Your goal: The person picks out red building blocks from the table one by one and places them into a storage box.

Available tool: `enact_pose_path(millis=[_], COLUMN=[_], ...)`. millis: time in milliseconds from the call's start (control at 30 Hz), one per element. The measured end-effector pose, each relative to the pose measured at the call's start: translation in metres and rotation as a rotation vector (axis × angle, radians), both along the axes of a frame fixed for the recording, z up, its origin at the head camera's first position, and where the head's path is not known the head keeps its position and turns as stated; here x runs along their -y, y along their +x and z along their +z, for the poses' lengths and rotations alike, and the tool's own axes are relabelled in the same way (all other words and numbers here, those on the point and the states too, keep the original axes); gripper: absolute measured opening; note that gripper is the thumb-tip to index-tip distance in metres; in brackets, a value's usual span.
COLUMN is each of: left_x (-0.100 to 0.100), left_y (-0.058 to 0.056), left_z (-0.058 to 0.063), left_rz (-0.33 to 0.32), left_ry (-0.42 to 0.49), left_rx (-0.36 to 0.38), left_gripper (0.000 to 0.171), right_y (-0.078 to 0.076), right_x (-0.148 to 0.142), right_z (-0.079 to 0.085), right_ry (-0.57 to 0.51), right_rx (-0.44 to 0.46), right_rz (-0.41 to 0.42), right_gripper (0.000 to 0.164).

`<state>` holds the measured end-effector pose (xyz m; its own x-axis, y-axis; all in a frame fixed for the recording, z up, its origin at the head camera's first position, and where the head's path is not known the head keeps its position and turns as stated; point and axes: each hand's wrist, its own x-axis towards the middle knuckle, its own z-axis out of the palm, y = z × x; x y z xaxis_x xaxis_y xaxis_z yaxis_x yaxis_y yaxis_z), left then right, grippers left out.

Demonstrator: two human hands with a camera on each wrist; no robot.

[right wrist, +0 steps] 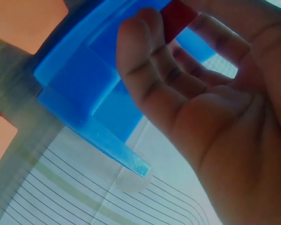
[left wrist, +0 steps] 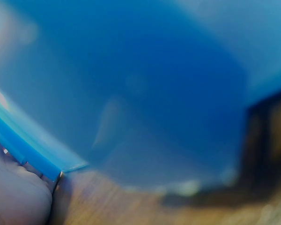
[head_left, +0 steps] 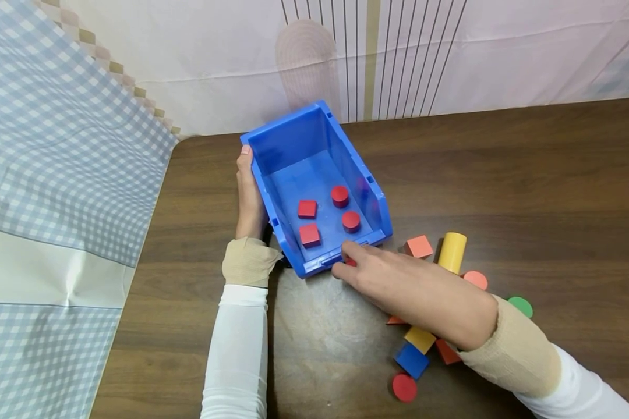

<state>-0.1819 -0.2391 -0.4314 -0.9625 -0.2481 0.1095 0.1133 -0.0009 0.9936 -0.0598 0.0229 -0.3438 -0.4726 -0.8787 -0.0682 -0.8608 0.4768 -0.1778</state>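
A blue plastic bin [head_left: 299,169] sits tilted on the table, with two red square blocks [head_left: 309,235] and two red round blocks [head_left: 351,221] on its floor. My left hand [head_left: 250,198] holds the bin's left side, one fingertip up at the rim; its other fingers are mostly hidden. Over the low front edge of the bin, my right hand [head_left: 398,279] pinches a small red block [right wrist: 177,19] between thumb and fingers. Fingers cover most of that block, so I cannot tell its full shape.
Loose blocks lie right of and below the bin, partly beneath the right forearm: a yellow cylinder [head_left: 452,252], an orange block [head_left: 419,247], a blue block [head_left: 412,360], a red round block [head_left: 404,387] and a green one [head_left: 520,306]. A patterned cloth [head_left: 215,52] borders the table's back.
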Motion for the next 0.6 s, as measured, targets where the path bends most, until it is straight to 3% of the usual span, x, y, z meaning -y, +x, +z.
enact_pose_path(millis=[200, 600], left_x=[0.0013, -0.0002], left_y=[0.0018, 0.0], left_z=[0.0009, 0.0011], left_rz=[0.004, 0.018], left_ry=[0.003, 0.001], left_rx=[0.055, 0.028], left_gripper=[0.065, 0.062], right_y=[0.001, -0.0002], right_x=[-0.0005, -0.0037], right_z=[0.0009, 0.0013], right_ry=[-0.062, -0.123], right_rx=[-0.035, -0.127], right_rz=[-0.006, 0.014], right_gripper=[0.03, 0.033])
